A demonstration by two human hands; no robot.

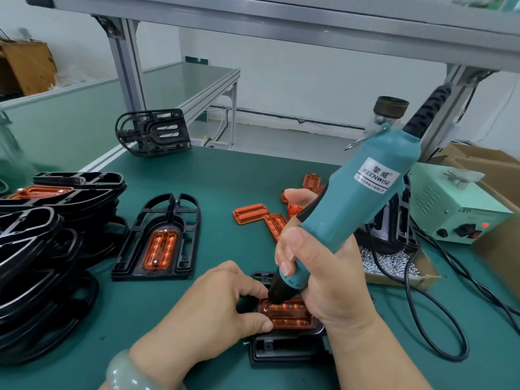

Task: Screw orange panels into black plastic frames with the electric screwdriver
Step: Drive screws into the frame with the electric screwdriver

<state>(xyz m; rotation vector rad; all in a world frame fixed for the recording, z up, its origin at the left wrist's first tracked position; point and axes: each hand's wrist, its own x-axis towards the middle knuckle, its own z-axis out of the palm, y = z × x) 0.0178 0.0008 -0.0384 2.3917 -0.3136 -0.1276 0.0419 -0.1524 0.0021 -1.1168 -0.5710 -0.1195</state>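
Observation:
A black plastic frame (pixel 284 350) lies near the table's front edge with an orange panel (pixel 289 316) seated in it. My right hand (pixel 323 274) grips the teal electric screwdriver (pixel 357 198), whose black tip stands on the panel's upper left corner. My left hand (pixel 219 305) pinches the frame and panel at their left side, thumb on the panel's edge. The screw under the tip is hidden. Another frame with an orange panel (pixel 160 243) lies to the left. Loose orange panels (pixel 250 212) lie behind my hands.
A stack of black frames (pixel 42 249) fills the left side. One empty frame (pixel 153 132) leans at the back. A cardboard tray of screws (pixel 394 263) and the screwdriver's power box (pixel 455 209) sit at right, with a black cable (pixel 439 319) looping across the green mat.

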